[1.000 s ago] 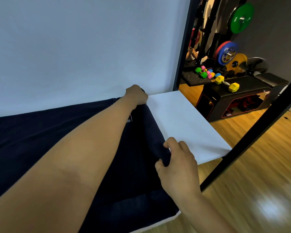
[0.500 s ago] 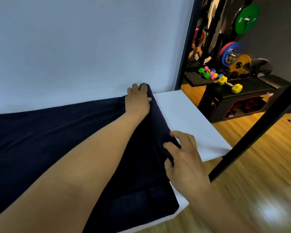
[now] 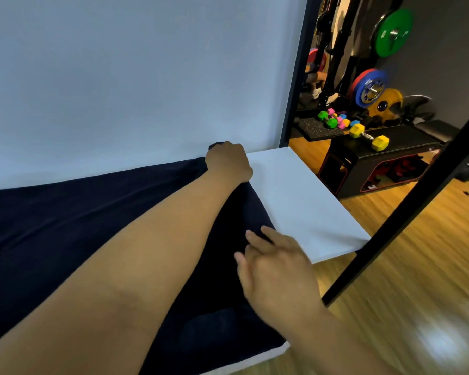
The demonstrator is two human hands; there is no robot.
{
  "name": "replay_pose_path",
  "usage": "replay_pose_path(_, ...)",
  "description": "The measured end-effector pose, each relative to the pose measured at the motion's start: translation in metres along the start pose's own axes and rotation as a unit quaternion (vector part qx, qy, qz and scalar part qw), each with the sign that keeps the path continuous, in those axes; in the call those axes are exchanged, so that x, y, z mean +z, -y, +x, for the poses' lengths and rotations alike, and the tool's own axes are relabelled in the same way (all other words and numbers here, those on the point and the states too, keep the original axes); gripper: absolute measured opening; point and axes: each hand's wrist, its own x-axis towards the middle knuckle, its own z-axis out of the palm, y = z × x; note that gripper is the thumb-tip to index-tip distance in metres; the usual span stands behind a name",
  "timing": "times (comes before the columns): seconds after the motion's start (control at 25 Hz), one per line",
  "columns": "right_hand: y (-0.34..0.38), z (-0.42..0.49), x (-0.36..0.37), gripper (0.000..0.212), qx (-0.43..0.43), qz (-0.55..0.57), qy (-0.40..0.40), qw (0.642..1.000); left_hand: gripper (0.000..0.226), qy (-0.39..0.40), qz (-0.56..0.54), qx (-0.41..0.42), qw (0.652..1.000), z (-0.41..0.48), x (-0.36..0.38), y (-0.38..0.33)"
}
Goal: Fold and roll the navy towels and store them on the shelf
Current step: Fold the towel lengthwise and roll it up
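Observation:
A navy towel (image 3: 73,220) lies spread over the white table (image 3: 303,201), covering its left and middle. My left hand (image 3: 229,162) reaches across to the towel's far right corner by the wall and is closed on the cloth there. My right hand (image 3: 276,266) rests on the towel's right edge nearer to me, fingers spread and pressing flat on the cloth. My left forearm hides much of the towel's middle. No shelf is in view.
A white backdrop wall (image 3: 136,77) rises behind the table. A black slanted pole (image 3: 406,220) crosses at the right. Beyond lie a wooden floor (image 3: 417,280), a black bench (image 3: 385,158) with a yellow dumbbell (image 3: 368,136), coloured dumbbells and weight plates.
My left hand went from lying flat on the far corner to closing on it. My right hand let go of its pinch on the near edge and now lies with fingers spread.

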Motion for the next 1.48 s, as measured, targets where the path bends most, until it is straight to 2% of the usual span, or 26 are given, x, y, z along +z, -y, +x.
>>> replay_pose_path(0.08, -0.014, 0.02, -0.014, 0.032, 0.096, 0.11, -0.017, 0.989, 0.018, 0.02, -0.06, -0.019, 0.998, 0.003, -0.002, 0.002)
replay_pose_path(0.12, -0.022, 0.027, -0.018, 0.021, 0.156, 0.184, -0.008, 0.97, 0.019, 0.02, -0.092, -0.033, 0.995, 0.005, -0.002, 0.005)
replay_pose_path(0.16, -0.028, 0.031, -0.021, 0.024, 0.215, 0.232, 0.018, 0.948, 0.016, 0.015, -0.117, -0.052, 0.992, 0.006, 0.0, 0.007)
replay_pose_path(0.24, -0.033, 0.033, -0.021, 0.058, 0.279, 0.238, 0.102, 0.925, 0.005, -0.003, -0.156, -0.074, 0.985, 0.004, 0.004, 0.007)
replay_pose_path(0.28, -0.034, 0.033, -0.02, 0.064, 0.286, 0.226, 0.118, 0.924, 0.009, -0.008, -0.178, -0.084, 0.98, 0.002, 0.005, 0.005)
replay_pose_path(0.36, -0.032, 0.034, -0.021, 0.06, 0.284, 0.201, 0.105, 0.931, 0.006, -0.004, -0.257, -0.106, 0.961, 0.002, 0.009, 0.003)
replay_pose_path(0.4, -0.032, 0.036, -0.022, 0.057, 0.269, 0.187, 0.087, 0.941, 0.01, 0.0, -0.314, -0.14, 0.939, 0.002, 0.012, 0.005)
replay_pose_path(0.48, -0.027, 0.039, -0.022, 0.054, 0.232, 0.131, 0.065, 0.962, 0.031, 0.008, -0.44, -0.215, 0.872, -0.001, 0.014, 0.013)
replay_pose_path(0.56, -0.015, 0.039, -0.02, 0.049, 0.196, 0.074, 0.059, 0.976, 0.045, -0.004, -0.51, -0.224, 0.83, -0.005, 0.019, 0.021)
replay_pose_path(0.6, -0.007, 0.039, -0.017, 0.046, 0.177, 0.045, 0.047, 0.982, 0.046, -0.015, -0.509, -0.206, 0.836, -0.008, 0.02, 0.022)
replay_pose_path(0.64, -0.001, 0.039, -0.013, 0.045, 0.152, 0.015, 0.018, 0.988, 0.045, -0.021, -0.475, -0.171, 0.863, -0.009, 0.022, 0.023)
replay_pose_path(0.72, 0.009, 0.039, -0.008, 0.055, 0.107, -0.022, -0.026, 0.994, 0.041, -0.028, -0.304, -0.082, 0.949, -0.008, 0.024, 0.023)
replay_pose_path(0.76, 0.012, 0.039, -0.006, 0.061, 0.09, -0.035, -0.045, 0.994, 0.037, -0.038, -0.203, -0.045, 0.977, -0.006, 0.025, 0.023)
replay_pose_path(0.8, 0.016, 0.039, -0.002, 0.063, 0.074, -0.053, -0.059, 0.994, 0.032, -0.051, -0.118, -0.013, 0.992, -0.004, 0.024, 0.022)
replay_pose_path(0.88, 0.025, 0.036, 0.002, 0.055, 0.055, -0.088, -0.056, 0.993, 0.026, -0.041, -0.051, 0.025, 0.998, -0.001, 0.017, 0.022)
replay_pose_path(0.96, 0.035, 0.035, 0.004, 0.031, 0.013, -0.12, -0.051, 0.991, 0.014, -0.017, -0.085, 0.013, 0.996, 0.003, 0.007, 0.024)
replay_pose_path(1.04, 0.038, 0.034, 0.013, 0.019, -0.037, -0.138, -0.026, 0.989, 0.02, -0.005, -0.118, -0.009, 0.993, 0.004, 0.0, 0.03)
replay_pose_path(1.08, 0.037, 0.033, 0.013, 0.018, -0.063, -0.136, -0.009, 0.989, 0.024, 0.002, -0.124, -0.014, 0.992, 0.003, -0.001, 0.033)
replay_pose_path(1.16, 0.029, 0.034, 0.004, 0.013, -0.056, -0.054, 0.003, 0.997, 0.02, 0.005, -0.15, -0.027, 0.988, -0.002, 0.0, 0.04)
replay_pose_path(1.2, 0.02, 0.039, -0.004, 0.015, -0.037, 0.01, 0.035, 0.999, 0.015, -0.002, -0.17, -0.039, 0.985, -0.005, 0.002, 0.043)
replay_pose_path(1.28, 0.003, 0.049, -0.02, 0.023, 0.066, 0.163, 0.058, 0.983, 0.015, -0.025, -0.193, -0.065, 0.979, -0.009, 0.009, 0.049)
replay_pose_path(1.32, -0.004, 0.051, -0.022, 0.042, 0.12, 0.183, 0.047, 0.975, 0.019, -0.033, -0.199, -0.079, 0.976, -0.01, 0.013, 0.052)
replay_pose_path(1.4, -0.006, 0.051, -0.02, 0.076, 0.183, 0.19, 0.096, 0.96, 0.023, -0.046, -0.219, -0.108, 0.969, -0.012, 0.02, 0.054)
replay_pose_path(1.48, -0.001, 0.05, -0.013, 0.079, 0.173, 0.202, 0.132, 0.955, 0.021, -0.047, -0.235, -0.126, 0.963, -0.011, 0.023, 0.052)
